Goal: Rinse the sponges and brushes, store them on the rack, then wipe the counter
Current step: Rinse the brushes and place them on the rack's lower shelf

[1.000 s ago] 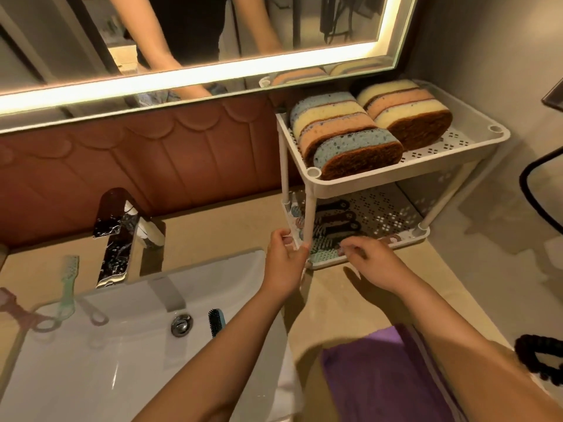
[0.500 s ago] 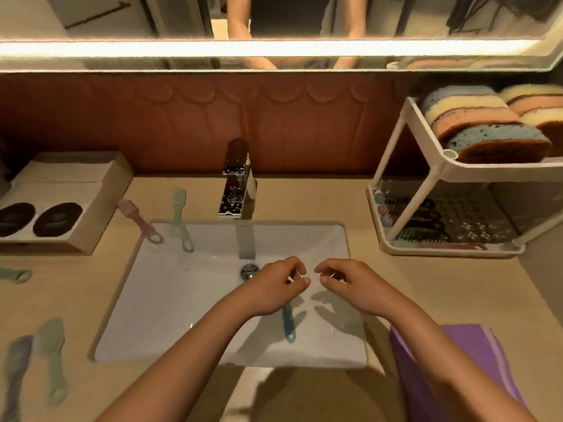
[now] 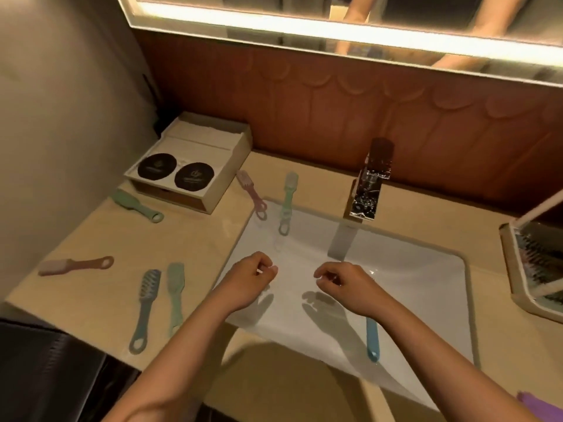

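My left hand (image 3: 249,278) and my right hand (image 3: 347,287) hover side by side over the white sink (image 3: 426,269), fingers loosely curled, holding nothing. A blue brush (image 3: 372,339) lies in the sink, partly hidden under my right wrist. On the counter at the left lie a grey-blue brush (image 3: 144,309), a pale green brush (image 3: 175,296), a pink brush (image 3: 76,265) and a green brush (image 3: 137,205). A pink brush (image 3: 252,190) and a green brush (image 3: 288,199) rest across the sink's back left rim. The rack (image 3: 518,287) shows only its lower tier at the right edge, with brushes in it.
A chrome faucet (image 3: 370,184) stands behind the sink. A cream box (image 3: 195,166) with two black discs sits at the back left by the wall. A corner of purple cloth (image 3: 539,406) shows at the bottom right. A lit mirror runs above.
My view has swung left from the rack to the sink and left counter. Both hands have left the rack's lower tier and come over the sink, a little further apart.
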Tool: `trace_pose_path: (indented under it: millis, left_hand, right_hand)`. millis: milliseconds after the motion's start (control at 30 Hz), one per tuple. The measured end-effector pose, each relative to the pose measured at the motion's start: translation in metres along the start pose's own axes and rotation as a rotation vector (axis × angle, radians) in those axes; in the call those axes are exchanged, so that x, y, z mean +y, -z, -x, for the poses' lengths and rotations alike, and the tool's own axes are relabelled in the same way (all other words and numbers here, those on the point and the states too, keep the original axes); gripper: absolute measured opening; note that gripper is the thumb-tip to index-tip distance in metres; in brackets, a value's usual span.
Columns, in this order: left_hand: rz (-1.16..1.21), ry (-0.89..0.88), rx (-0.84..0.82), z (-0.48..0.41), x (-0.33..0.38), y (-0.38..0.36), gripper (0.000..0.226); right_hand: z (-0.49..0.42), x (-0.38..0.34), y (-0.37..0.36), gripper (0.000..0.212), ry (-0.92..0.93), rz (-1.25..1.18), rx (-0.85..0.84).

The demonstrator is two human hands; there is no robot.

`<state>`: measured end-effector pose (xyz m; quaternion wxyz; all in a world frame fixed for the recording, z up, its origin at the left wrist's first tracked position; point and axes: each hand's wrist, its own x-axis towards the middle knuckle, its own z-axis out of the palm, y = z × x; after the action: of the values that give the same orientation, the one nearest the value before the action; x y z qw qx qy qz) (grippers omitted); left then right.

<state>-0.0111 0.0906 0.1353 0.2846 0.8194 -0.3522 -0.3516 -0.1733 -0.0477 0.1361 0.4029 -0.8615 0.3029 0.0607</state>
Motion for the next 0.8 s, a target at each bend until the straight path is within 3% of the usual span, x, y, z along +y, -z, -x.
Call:
trace_pose_path:
  millis: [133, 267, 467, 633, 800]
  left_hand:
    - [0.105, 0.052, 0.079, -0.015, -0.034, 0.028, 0.011]
    - [0.354, 0.112, 0.087, -0.035, -0.046, 0.043, 0.008]
    - [0.793, 0.351, -0.014, -0.083, -0.043, 0.045, 0.012]
    - [1.024, 0.473, -0.126, -0.128, -0.030, 0.032, 0.061]
    - [1.233, 0.519, -0.101, -0.160, -0.022, 0.022, 0.060]
  right_hand:
    - [-0.049, -0.022, -0.015, 0.012, -0.033, -0.111, 0.000]
    - [-0.092, -0.035, -0.023, 0.011, -0.186, -0.331, 0.032]
    - [-0.153, -0.042, -0.025, 0.037, -0.396, -0.509, 0.154]
    - [-0.189, -0.037, -0.020, 0.048, -0.537, -0.640, 0.226]
    - [-0.206, -0.030, -0.024, 0.028, -0.587, -0.670, 0.227]
